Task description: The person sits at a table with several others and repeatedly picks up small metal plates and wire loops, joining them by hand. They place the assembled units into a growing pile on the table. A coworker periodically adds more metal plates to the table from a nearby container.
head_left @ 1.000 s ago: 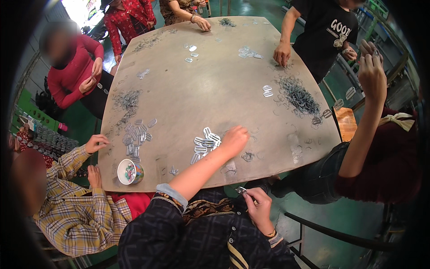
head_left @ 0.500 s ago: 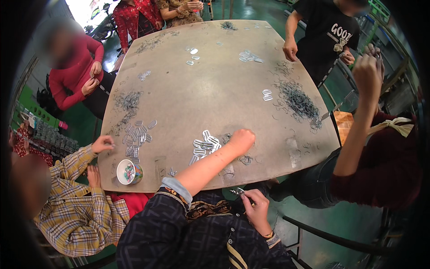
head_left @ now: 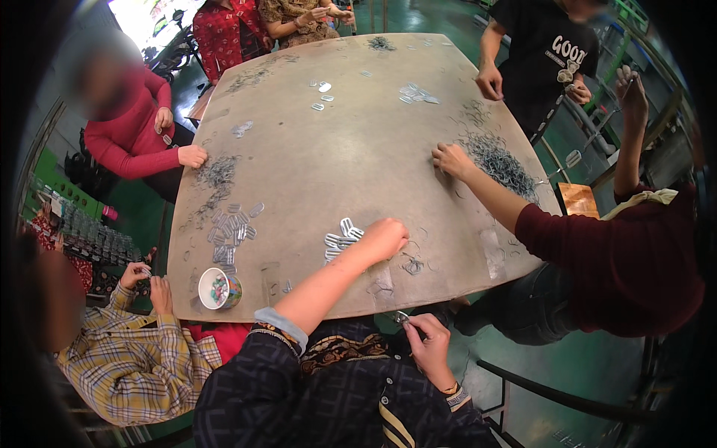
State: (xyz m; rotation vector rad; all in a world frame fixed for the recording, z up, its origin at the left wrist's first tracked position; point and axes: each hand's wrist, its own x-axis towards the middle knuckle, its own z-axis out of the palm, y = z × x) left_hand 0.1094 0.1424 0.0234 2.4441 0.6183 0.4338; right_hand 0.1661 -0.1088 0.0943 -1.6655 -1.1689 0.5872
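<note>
Over the near part of the table, my left hand (head_left: pixel 387 239) is closed, fingers curled under and downward. What they hold, if anything, is hidden. Just left of it lies a pile of oval slotted metal plates (head_left: pixel 331 240), partly covered by my forearm. Small bent wire hooks (head_left: pixel 411 264) are scattered to its right. Below the table edge, at my lap, my right hand (head_left: pixel 429 340) pinches a small shiny slotted metal plate (head_left: pixel 401 316) between thumb and fingers.
A paper cup (head_left: pixel 216 288) with small coloured pieces stands near the left corner. Large heaps of wire hooks (head_left: pixel 502 166) lie right and left. Co-workers surround the table; a maroon-sleeved arm (head_left: pixel 508 205) reaches in from the right. A dark metal rail (head_left: pixel 560 388) is low right.
My left hand has shifted slightly left; my right stays put. The maroon-sleeved person's hand now rests by the right heap, the pink-sleeved one's at the left heap. The plaid-sleeved hand has drawn back.
</note>
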